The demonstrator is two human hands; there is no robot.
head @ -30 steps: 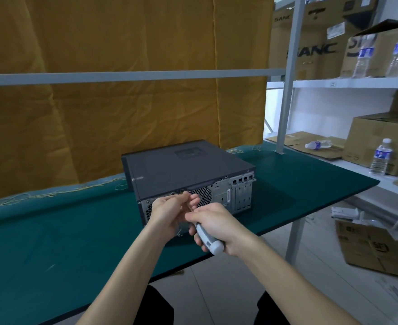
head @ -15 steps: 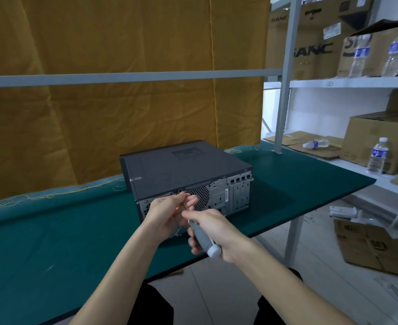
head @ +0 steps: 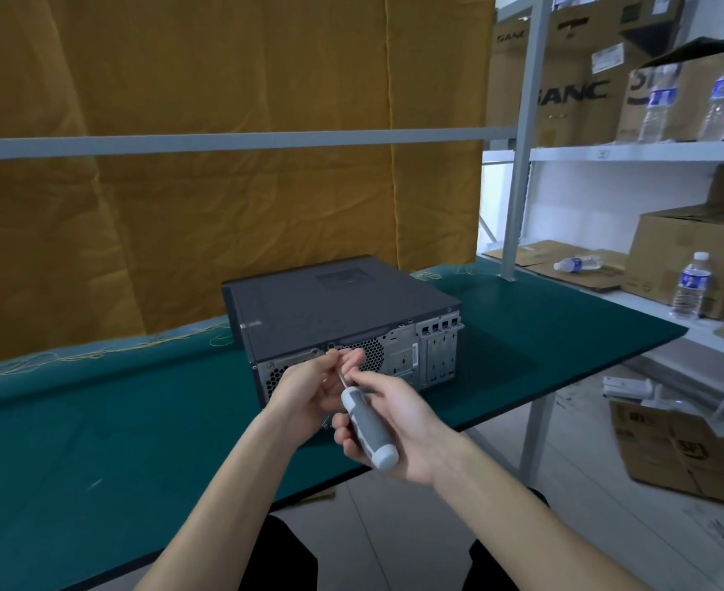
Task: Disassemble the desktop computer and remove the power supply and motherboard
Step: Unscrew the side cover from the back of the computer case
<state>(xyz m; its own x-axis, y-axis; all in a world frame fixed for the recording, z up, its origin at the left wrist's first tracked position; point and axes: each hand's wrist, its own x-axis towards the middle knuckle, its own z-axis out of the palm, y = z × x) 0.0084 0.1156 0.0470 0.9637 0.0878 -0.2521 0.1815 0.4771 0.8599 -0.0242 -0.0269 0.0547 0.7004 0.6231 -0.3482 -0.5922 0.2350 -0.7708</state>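
A dark grey desktop computer case (head: 338,300) lies flat on the green tabletop (head: 95,420), near its front edge, its smooth matte lid closed and its bare-metal rear panel turned toward the person; that panel shows a honeycomb fan grille (head: 373,354), perforated vents at the left and a row of slotted expansion covers (head: 439,351) at the right. The right hand (head: 394,424) wraps its fingers around a screwdriver (head: 368,428) with a rounded grey-and-white handle, the thin metal shaft angled up and away toward the top edge of the rear panel; the left hand (head: 315,383) curls in front of the panel, its fingertips pinched at the shaft near the tip; whether the tip sits in a screw cannot be told, since the fingers hide it. The two hands sit close together, just touching over the tool.

The tabletop is a flat cloth-like mat with loose yellowish threads along its far edge; behind it hangs a creased mustard-yellow fabric curtain (head: 223,185) crossed by a grey metal rail (head: 223,140). To the right stands a white metal shelf (head: 641,151) carrying brown cardboard boxes (head: 693,258) and clear plastic water bottles (head: 690,287), one lying on its side; a torn cardboard box (head: 676,450) rests on the tiled floor.
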